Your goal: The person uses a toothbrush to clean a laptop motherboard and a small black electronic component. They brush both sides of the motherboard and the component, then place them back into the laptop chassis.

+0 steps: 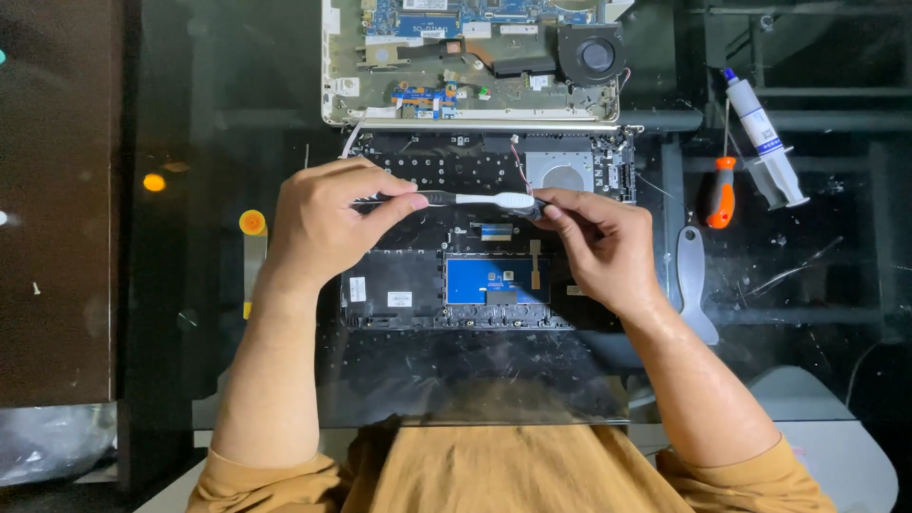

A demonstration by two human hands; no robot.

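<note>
both hands on a slim tool over an opened laptop on a glass table (190, 313).

largest first: laptop base (470, 62), boards and fan bared, lies beyond the dark keyboard deck (456, 275). left hand (328, 223) pinches shut on the black end of the black-and-white driver (465, 199); right hand (594, 242) closes on its tip end, above the deck. looks light, stiff, thin; best held by the handle. orange screwdriver (722, 195) and syringe (768, 142) lie right.

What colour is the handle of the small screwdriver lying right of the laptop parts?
Orange, with a black tip end; the small screwdriver shows best in the head view.
</note>
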